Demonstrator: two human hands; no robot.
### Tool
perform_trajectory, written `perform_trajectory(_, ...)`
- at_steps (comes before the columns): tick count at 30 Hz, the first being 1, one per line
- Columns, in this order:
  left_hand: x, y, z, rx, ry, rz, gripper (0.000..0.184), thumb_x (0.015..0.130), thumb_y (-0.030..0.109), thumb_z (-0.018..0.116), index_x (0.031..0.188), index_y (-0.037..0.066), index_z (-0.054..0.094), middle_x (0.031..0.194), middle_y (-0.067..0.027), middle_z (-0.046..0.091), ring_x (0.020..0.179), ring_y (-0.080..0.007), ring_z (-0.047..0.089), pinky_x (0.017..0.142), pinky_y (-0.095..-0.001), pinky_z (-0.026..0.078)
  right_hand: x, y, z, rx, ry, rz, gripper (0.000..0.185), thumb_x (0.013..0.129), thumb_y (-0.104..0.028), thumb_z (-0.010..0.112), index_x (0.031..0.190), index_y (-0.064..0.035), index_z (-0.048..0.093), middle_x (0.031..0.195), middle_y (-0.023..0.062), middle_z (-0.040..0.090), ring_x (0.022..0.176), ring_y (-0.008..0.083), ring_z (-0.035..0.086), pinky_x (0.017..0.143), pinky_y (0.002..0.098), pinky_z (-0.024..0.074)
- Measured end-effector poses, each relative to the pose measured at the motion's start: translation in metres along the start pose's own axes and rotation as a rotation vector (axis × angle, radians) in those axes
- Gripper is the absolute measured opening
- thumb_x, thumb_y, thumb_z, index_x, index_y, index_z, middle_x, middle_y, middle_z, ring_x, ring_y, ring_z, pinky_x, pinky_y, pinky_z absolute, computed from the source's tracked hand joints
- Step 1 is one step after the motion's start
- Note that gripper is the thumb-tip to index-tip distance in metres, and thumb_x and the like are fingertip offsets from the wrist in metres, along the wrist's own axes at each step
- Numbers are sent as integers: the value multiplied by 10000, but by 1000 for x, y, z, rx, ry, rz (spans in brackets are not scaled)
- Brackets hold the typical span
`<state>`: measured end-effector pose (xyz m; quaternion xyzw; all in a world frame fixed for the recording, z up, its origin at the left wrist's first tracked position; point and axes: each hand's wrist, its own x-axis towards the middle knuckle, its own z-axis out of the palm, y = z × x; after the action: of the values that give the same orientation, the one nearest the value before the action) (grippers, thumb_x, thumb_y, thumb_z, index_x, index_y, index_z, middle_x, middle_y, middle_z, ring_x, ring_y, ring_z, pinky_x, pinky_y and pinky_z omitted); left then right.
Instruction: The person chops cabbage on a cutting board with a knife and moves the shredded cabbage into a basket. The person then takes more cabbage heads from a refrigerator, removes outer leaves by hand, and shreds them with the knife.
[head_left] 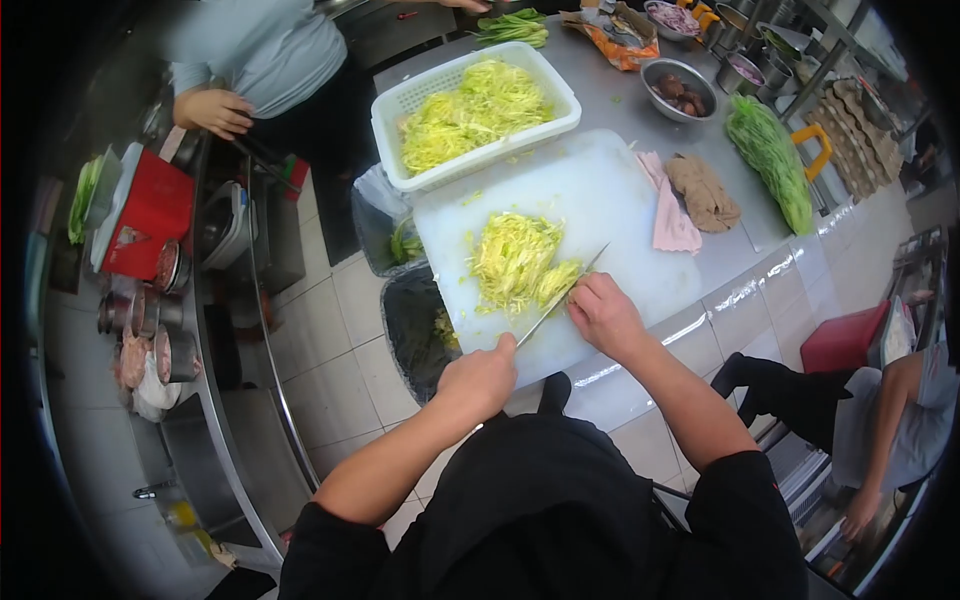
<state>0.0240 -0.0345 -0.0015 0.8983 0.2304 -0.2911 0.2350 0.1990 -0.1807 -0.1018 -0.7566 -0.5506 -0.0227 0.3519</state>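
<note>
My left hand [478,382] is closed around the handle of a knife [545,316], whose thin blade slants up and to the right across the white cutting board [640,285]. My right hand [607,318] is curled against the right side of the blade. Whatever its fingers grip is hidden. Just left of the blade lies a heap of shredded yellow-green cabbage [515,255], with a small bundle of strips at the steel edge. Loose shreds are scattered on the board. Behind it, a white perforated basket [545,132] holds more of the same shreds.
A pink cloth [672,205], a brown cloth [705,192], a metal bowl [668,72] and a bagged green vegetable [768,160] sit to the right. A lined bin [405,345] stands below left. Co-workers stand at back left [270,60] and lower right [890,430].
</note>
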Motion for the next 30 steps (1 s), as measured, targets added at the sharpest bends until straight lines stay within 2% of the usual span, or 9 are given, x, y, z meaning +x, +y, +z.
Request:
perform_trajectory(6, -8, 2, -8, 55, -87, -45, 241, 984, 128, 405, 1193, 34, 479, 972, -291, 715, 932, -454, 711, 801, -556, 547, -1, 4, -7, -18, -56, -2, 152, 786, -36, 742, 870, -51, 617, 951, 104, 599, 907, 321, 601, 776, 401, 532)
perform_trajectory(9, 7, 7, 0, 26, 18, -22, 220, 979, 170, 444, 1141, 25, 484, 880, -266, 712, 857, -471, 697, 782, -570, 533, -5, 4, -10, -19, -62, 14, 147, 786, -36, 744, 866, -53, 622, 930, 105, 602, 893, 324, 600, 778, 408, 529)
perform_trajectory(12, -13, 16, -12, 45, -27, -12, 222, 987, 116, 398, 1172, 20, 475, 964, -299, 712, 925, -463, 711, 813, -553, 547, -6, 1, -12, -5, -40, 26, 151, 779, -36, 750, 862, -54, 625, 912, 106, 601, 881, 328, 597, 777, 419, 523)
perform_trajectory(15, 1, 12, -7, 15, -73, -38, 218, 990, 118, 396, 1165, 18, 479, 969, -297, 713, 931, -463, 710, 818, -553, 545, -7, 2, -11, -18, -33, 32, 159, 771, -36, 758, 858, -53, 626, 899, 108, 596, 874, 333, 593, 772, 429, 515)
perform_trajectory(23, -5, 6, -11, 9, -37, 8, 224, 996, 137, 383, 1151, 16, 490, 924, -272, 719, 902, -459, 709, 809, -559, 545, -29, 10, -20, -36, -5, 115, 209, 766, -51, 785, 878, -51, 609, 897, 117, 586, 893, 357, 579, 789, 438, 489)
perform_trajectory(26, -17, -12, -28, 28, 101, 14, 228, 997, 169, 396, 1138, 24, 501, 909, -265, 719, 880, -463, 706, 793, -570, 544, -37, 7, -27, -76, 49, 198, 296, 741, -103, 809, 935, -54, 591, 959, 138, 581, 932, 365, 570, 823, 453, 482)
perform_trajectory(30, -15, -63, -48, 70, 345, -24, 227, 993, 211, 434, 1100, 32, 521, 903, -261, 716, 854, -465, 704, 770, -578, 544, -42, -6, -26, -141, 59, 286, 638, 711, -245, 872, 1205, -14, 540, 1202, 227, 531, 1104, 420, 516, 957, 486, 439)
